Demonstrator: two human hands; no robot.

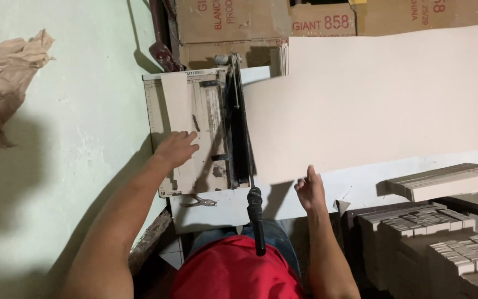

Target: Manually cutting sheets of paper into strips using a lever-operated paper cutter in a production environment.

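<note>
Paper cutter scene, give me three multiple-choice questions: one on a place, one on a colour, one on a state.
1. Where does the left hand rest?
A. on the paper cutter's board
B. on the stacked strips
C. on the crumpled paper

2. What colour is the person's shirt?
A. blue
B. red
C. green

3. How is the cutter's handle?
A. gripped by the right hand
B. gripped by the left hand
C. free of both hands

Answers: 1 A, palm flat on the board. 2 B, red cloth below. 3 C, the right hand touches the large sheet instead.
</note>
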